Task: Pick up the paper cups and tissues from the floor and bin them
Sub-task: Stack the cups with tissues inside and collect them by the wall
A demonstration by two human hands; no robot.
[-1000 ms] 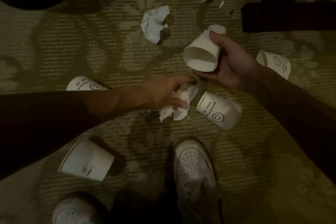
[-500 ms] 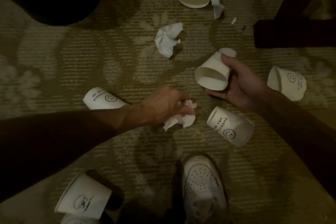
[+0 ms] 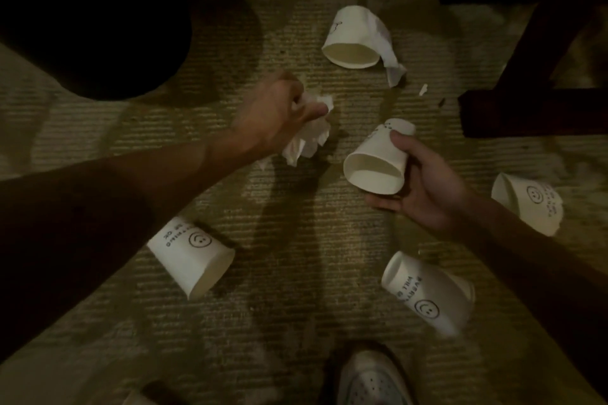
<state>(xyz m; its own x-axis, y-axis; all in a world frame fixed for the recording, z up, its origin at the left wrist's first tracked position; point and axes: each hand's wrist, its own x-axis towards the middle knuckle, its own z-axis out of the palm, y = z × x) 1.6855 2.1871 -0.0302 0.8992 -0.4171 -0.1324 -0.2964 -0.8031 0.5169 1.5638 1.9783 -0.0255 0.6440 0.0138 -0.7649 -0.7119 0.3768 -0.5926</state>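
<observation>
Dim olive patterned carpet (image 3: 296, 273) fills the view, with litter scattered across it. Nearest is a white perforated shoe (image 3: 371, 378), and just beyond it a white paper cup with a printed smiley face (image 3: 427, 293) lies on its side. A step forward could, I think, kick or flatten it. A similar smiley cup (image 3: 190, 256) lies toppled to the left, and a third (image 3: 526, 204) lies at the right edge, partly behind the forearm.

Farther out, the right hand (image 3: 424, 187) holds a plain-sided white cup (image 3: 375, 161) off the floor, mouth toward the camera, with the thumb on its base and the fingers curled beneath. The left hand (image 3: 276, 115) is closed round a crumpled wad of white tissue (image 3: 309, 135). Loose folds hang below the fist, so a piece may well drop on the way to the bin.

Beyond them lies another white cup (image 3: 352, 39) with a tissue draped against it (image 3: 391, 59), and a tiny paper scrap (image 3: 423, 89) that is easy to miss in this light. A dark round shape (image 3: 98, 26) sits far left — whether it is the bin, I cannot tell.
</observation>
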